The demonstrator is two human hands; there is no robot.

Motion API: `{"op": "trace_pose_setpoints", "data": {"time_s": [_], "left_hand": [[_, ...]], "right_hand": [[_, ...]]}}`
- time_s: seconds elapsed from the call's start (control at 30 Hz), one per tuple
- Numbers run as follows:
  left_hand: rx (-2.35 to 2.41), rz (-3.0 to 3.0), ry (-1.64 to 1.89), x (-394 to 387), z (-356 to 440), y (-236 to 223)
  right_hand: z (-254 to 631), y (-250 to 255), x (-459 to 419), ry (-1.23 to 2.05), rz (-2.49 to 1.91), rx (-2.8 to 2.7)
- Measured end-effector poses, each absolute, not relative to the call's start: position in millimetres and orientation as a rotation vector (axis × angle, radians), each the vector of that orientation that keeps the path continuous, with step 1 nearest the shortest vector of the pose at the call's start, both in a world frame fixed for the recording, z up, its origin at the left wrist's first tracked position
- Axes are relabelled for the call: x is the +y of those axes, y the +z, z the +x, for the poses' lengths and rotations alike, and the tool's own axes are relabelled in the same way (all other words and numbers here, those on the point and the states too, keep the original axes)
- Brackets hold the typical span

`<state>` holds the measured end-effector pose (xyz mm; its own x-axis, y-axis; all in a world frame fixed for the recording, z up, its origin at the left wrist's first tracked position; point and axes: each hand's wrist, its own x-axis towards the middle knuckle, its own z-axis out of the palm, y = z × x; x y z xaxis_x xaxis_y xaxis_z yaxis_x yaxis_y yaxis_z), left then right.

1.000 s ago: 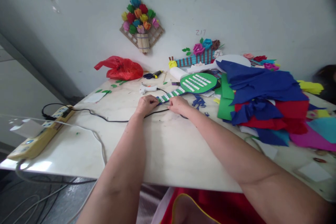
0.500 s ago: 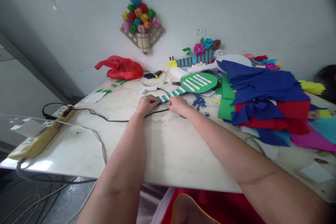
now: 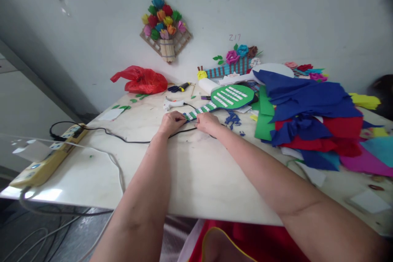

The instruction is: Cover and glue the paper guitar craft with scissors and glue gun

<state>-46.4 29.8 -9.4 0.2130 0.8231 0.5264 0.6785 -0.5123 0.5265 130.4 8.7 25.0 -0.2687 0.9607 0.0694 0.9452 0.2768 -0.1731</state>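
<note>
A green racket-shaped craft piece [image 3: 232, 96] with white strips and a dark blue edge lies on the table, its striped handle pointing toward me. My left hand [image 3: 172, 123] is closed at the handle's near end, fingertips pinched on its edge. Just to the right, my right hand [image 3: 208, 123] is closed too, its fingers against the lower side of the handle. Whatever small part sits between the fingers is hidden. A black cord [image 3: 137, 142] passes beneath both hands. Behind the handle rests a white glue gun [image 3: 174, 104].
Coloured paper and felt sheets [image 3: 307, 98] are heaped at right, with blue scraps [image 3: 233, 118] near the racket. A red plastic bag [image 3: 144, 80] and scissors [image 3: 179, 87] lie toward the wall. At left stands a yellow power strip [image 3: 46, 163] with a white cable [image 3: 101, 150].
Both hands stay at the handle's near end with hardly any movement. The view has shifted very slightly.
</note>
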Motion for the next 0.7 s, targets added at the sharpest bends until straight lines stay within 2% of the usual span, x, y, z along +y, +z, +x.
{"op": "trace_pose_setpoints", "data": {"time_s": [0.7], "left_hand": [[1.463,2.274,1.167,29.0,-45.7,-9.0]], "right_hand": [[129.4,25.4,9.3,0.157,-1.791,-2.381]]}}
